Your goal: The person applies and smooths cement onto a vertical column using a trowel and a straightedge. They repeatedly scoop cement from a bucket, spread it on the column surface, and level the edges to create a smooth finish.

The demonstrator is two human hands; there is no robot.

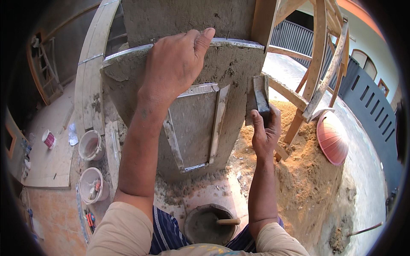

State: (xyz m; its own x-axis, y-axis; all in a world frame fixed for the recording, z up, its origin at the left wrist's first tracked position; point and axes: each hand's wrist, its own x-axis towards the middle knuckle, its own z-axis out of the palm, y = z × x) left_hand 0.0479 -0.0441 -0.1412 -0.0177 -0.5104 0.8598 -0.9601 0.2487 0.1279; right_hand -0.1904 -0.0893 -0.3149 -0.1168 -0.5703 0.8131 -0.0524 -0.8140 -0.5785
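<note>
A cement-plastered pillar [194, 128] stands in front of me, with a long thin metal strip [237, 42] running across it near the top. My left hand [179, 59] is closed over this strip, its thumb pointing right and its other fingers mostly hidden behind. Beside the pillar's right edge, my right hand [267, 132] grips a small plastering float [258, 96] with a grey plate and a dark handle block. Below the strip, several flat metal strips [218, 123] form a four-sided frame on the pillar's face.
Between my legs sits a bucket of grey mortar [203, 226], a wooden tool handle [228, 222] resting in it. Two pale buckets [91, 145] and upright planks [89, 85] stand left. Right are a sand heap [307, 187], a wooden scaffold [318, 64] and a red dome-shaped cover [332, 138].
</note>
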